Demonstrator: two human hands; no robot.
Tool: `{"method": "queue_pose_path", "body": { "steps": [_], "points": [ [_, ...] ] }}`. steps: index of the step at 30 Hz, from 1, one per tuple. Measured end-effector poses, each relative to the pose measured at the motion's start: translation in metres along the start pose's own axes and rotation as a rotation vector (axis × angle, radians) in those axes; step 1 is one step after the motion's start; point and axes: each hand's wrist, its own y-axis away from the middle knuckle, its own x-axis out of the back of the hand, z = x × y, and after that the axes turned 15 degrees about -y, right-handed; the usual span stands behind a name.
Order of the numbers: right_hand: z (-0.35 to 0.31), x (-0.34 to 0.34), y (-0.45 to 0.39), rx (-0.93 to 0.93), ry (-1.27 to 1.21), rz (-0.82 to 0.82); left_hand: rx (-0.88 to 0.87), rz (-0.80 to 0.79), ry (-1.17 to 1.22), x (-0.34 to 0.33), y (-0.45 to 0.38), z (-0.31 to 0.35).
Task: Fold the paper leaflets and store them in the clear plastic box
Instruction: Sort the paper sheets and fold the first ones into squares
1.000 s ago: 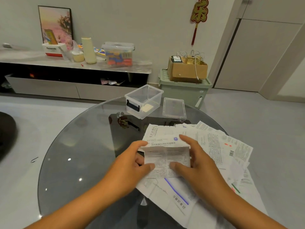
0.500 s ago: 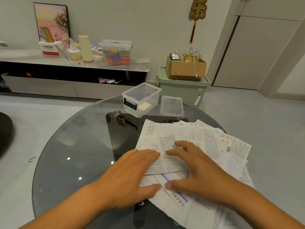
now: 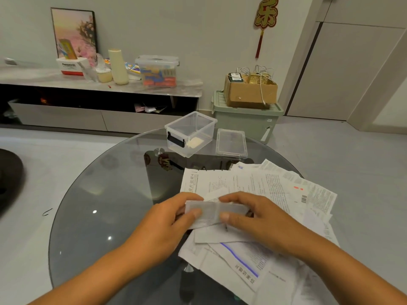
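A small folded leaflet (image 3: 211,213) is held just above the paper pile, pinched at its left end by my left hand (image 3: 167,225) and at its right end by my right hand (image 3: 253,219), thumbs on top. Under them lies a spread of several unfolded leaflets (image 3: 275,190) on the right half of the round glass table (image 3: 105,205). The clear plastic box (image 3: 190,133) stands open at the table's far side with one folded paper in its bottom. Its clear lid (image 3: 231,143) lies flat to the right of it.
Behind the table a green storage bin (image 3: 246,119) carries a cardboard box (image 3: 250,91). A low cabinet (image 3: 99,100) along the wall holds a lidded clear tub, a cream bottle and a tissue box. A dark round object (image 3: 8,181) sits at the left.
Both hands pressed the leaflet flat on the pile half a second ago. Now they have lifted it as a narrower folded strip, pinched at both ends.
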Motion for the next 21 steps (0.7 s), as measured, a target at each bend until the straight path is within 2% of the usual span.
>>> {"method": "queue_pose_path", "body": {
  "steps": [3,6,9,11,13,16,21],
  "points": [
    [0.002,-0.005,-0.009,-0.005,-0.037,0.233,0.056,0.072,-0.015,0.002,-0.003,-0.001],
    [0.000,-0.016,-0.014,-0.032,0.133,0.339,0.056,0.159,-0.259,0.002,-0.003,0.002],
    [0.002,-0.029,-0.019,-0.042,0.362,0.360,-0.151,0.208,-0.694,-0.005,-0.002,-0.003],
    [0.006,-0.033,-0.023,-0.031,0.386,0.381,-0.284,0.123,-0.799,-0.008,-0.001,-0.002],
    [0.009,-0.033,-0.026,-0.020,0.333,0.382,-0.227,-0.006,-0.759,-0.012,0.001,0.003],
    [0.006,-0.033,-0.024,0.000,0.105,0.314,-0.263,0.049,-0.696,-0.008,-0.002,0.001],
    [-0.005,-0.044,-0.018,0.131,-0.048,0.282,-0.460,0.012,-0.892,0.009,-0.009,-0.007]
  ]
}}
